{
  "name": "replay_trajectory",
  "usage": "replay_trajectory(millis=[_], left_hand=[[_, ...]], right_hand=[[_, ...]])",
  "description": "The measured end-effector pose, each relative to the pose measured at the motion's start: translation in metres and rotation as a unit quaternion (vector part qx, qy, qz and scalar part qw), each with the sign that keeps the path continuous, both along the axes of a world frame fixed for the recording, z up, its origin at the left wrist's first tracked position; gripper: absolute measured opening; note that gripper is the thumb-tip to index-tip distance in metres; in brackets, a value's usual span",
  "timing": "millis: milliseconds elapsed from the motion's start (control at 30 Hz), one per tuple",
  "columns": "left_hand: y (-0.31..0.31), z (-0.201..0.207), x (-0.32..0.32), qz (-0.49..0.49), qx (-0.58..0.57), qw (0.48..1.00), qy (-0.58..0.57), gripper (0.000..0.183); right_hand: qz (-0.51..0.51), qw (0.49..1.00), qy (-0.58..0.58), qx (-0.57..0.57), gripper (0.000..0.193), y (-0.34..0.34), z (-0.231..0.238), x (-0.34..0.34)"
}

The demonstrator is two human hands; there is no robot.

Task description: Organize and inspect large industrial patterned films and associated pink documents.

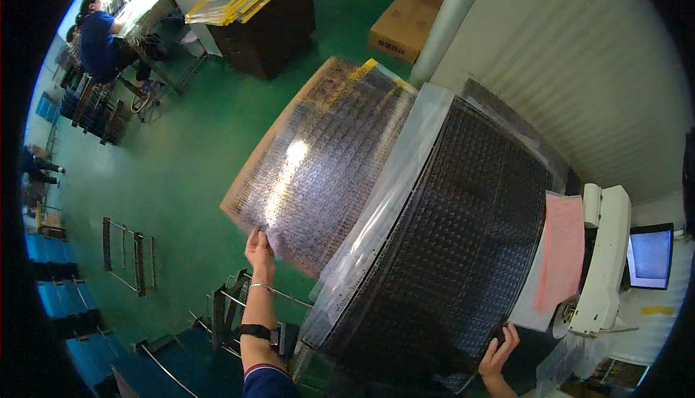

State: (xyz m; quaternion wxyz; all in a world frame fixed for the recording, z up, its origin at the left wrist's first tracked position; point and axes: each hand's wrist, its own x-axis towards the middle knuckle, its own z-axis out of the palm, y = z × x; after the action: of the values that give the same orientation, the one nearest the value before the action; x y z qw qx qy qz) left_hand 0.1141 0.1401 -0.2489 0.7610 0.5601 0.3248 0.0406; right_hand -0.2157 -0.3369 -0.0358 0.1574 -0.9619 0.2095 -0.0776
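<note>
My left hand (259,252) pinches the near corner of a shiny see-through film sheet (329,170) printed with dense dark rows. This sheet lies at a slant over a brown cardboard backing (271,136). To its right rests a large dark film sheet (456,224) with a close grid pattern, on top of clear film (402,159) that sticks out along its left edge. My right hand (499,351) has its fingers bent round the near right corner of the dark sheet; its fingertips are partly hidden there.
A white machine (607,260), a pink sheet (563,242) and a monitor (650,257) stand at the right. Metal racks (130,257) are on the green floor at left. Farther off are a dark cabinet (268,36), cardboard boxes (404,27) and a seated person (101,43).
</note>
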Motion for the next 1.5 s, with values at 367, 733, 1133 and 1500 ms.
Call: replay_trajectory(millis=[367, 733, 1133, 1500], left_hand=[[0.011, 0.048, -0.011, -0.12, 0.169, 0.948, 0.241, 0.053], [-0.074, 0.25, -0.19, -0.436, 0.366, 0.813, -0.126, 0.029], [-0.076, 0.245, -0.186, -0.412, 0.363, 0.834, -0.044, 0.028], [-0.098, 0.25, -0.212, -0.531, 0.258, 0.807, 0.024, 0.028]], right_hand=[[0.008, 0.999, -0.022, -0.026, 0.034, -0.002, -0.006, 0.001], [0.098, 0.991, -0.019, 0.092, 0.046, 0.1, 0.043, -0.007], [0.171, 0.97, 0.158, 0.074, 0.088, 0.133, 0.05, -0.026], [0.161, 0.966, 0.186, 0.082, 0.101, 0.124, 0.047, -0.032]])
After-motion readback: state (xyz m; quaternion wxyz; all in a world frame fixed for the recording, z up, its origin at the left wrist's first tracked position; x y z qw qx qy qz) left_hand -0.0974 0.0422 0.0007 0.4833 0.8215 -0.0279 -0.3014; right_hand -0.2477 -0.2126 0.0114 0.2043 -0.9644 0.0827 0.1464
